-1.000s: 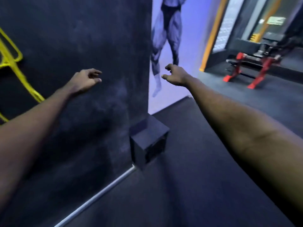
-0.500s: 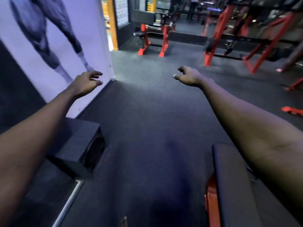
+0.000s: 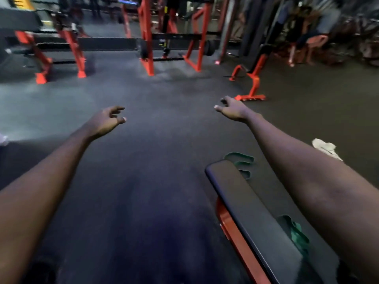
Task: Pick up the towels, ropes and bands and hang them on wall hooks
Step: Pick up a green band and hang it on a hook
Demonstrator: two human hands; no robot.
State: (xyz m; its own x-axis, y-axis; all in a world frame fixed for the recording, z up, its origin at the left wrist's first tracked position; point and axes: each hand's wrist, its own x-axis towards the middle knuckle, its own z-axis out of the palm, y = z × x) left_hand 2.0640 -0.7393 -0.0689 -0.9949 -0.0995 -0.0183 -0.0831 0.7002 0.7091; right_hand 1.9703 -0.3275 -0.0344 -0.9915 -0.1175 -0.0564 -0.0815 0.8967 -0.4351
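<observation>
Left hand and right hand reach out empty, fingers loosely curled, so this looks like the fetching step: next, stoop for the green band beside the bench, lower right, or the white towel farther right.

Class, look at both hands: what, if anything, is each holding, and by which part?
Nothing is held. The left hand and the right hand are both empty.

I read no text, label, brand or number anywhere. Yellow panel far ahead of left hand: too blurred, no lettering legible. Blue lit strip farther ahead between hands: glow only, nothing readable.
</observation>
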